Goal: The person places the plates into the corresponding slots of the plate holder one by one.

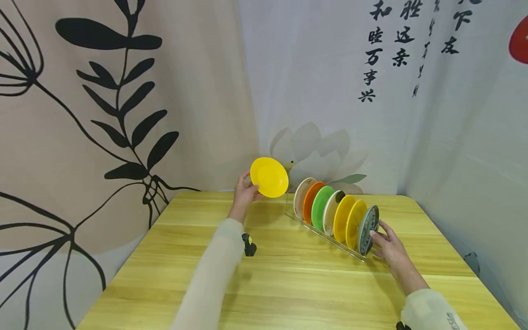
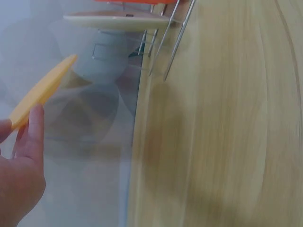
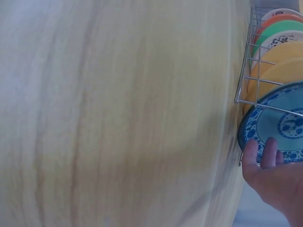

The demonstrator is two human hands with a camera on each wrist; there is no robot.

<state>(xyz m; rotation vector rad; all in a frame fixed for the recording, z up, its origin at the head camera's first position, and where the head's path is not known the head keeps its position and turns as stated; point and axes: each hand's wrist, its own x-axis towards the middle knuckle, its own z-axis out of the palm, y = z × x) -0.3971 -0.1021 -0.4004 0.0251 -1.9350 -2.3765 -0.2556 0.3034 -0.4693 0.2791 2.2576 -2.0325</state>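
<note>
My left hand (image 1: 246, 192) pinches a yellow plate (image 1: 270, 178) by its edge, thumb on the near face, raised above the table left of a wire dish rack (image 1: 326, 236). The left wrist view shows this plate (image 2: 45, 90) tilted and almost edge-on. At the rack's right end stands a blue-patterned plate (image 1: 368, 229). My right hand (image 1: 392, 250) is at that plate, its fingers spread; in the right wrist view the fingertips (image 3: 251, 147) overlap the lower part of its patterned face (image 3: 274, 125). Firm contact there is hard to judge.
Several more plates stand upright in the rack: a white one (image 1: 302, 197), an orange one (image 1: 312, 201), a green one (image 1: 321, 208), a patterned white one (image 1: 330, 214) and two yellow ones. The wooden table (image 1: 297, 284) meets a printed curtain (image 1: 206, 91) at the back.
</note>
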